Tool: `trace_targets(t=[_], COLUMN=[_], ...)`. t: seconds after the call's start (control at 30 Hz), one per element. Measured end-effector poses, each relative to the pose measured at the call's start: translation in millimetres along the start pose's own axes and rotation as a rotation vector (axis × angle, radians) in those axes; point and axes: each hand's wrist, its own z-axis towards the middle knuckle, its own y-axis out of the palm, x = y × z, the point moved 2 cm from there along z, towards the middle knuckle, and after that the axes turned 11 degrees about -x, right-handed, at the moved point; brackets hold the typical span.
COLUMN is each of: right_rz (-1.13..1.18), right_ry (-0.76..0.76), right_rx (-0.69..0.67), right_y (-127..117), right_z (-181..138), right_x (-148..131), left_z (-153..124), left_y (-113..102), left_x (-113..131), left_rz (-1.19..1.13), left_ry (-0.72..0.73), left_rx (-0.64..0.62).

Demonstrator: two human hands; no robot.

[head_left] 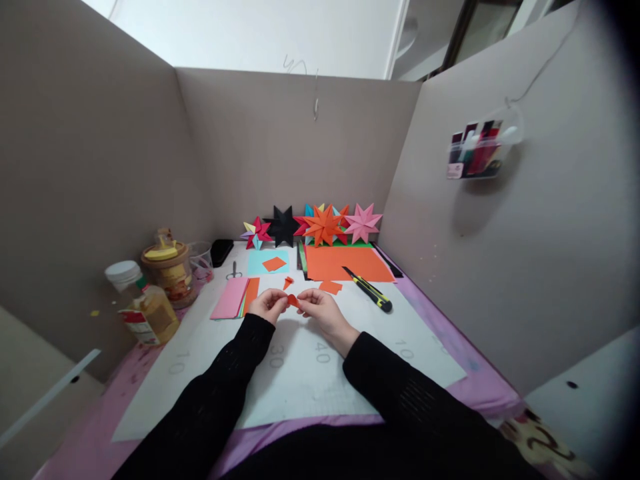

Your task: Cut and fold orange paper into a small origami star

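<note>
Between my two hands is a small orange piece of paper [293,301], bent into a curve. My left hand [268,305] pinches its left side, and my right hand [323,309] pinches the right side. Just beyond my fingers lies a small folded orange paper piece [289,283]. Some orange paper squares [331,287] rest past my right hand. A stack of coloured paper strips [231,298], pink on top, lies left of my left hand. To the right is a yellow and black utility knife [369,291], its blade out over an orange sheet [345,264].
Folded paper stars [324,225] stand along the back wall. A light blue sheet [255,263] bears an orange square [275,264], with scissors [233,271] beside it. At left are a glue bottle [150,317], a brown jar [170,270] and a clear cup [201,259]. Grey panels enclose the table.
</note>
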Motion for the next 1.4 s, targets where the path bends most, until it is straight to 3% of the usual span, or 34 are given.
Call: trace_targets(t=[0.43, 0.77, 1.4], right_rz=[-0.162, -0.327, -0.523], right_ry=[-0.085, -0.176, -0.26], right_rx=[-0.036, -0.028, 0.004], right_y=[-0.1, 7.5, 8.2], right_z=[-1.1, -8.7, -11.7], right_x=[-1.1, -14.4, -18.5], left_z=[-2.7, -3.2, -4.5], left_y=[3.4, 2.9, 4.1], left_x=[5.5, 6.7, 6.4], left_rz=[0.041, -0.14, -0.101], left_ry=[0.052, -0.079, -0.009], left_rx=[-0.077, -0.111, -0.184])
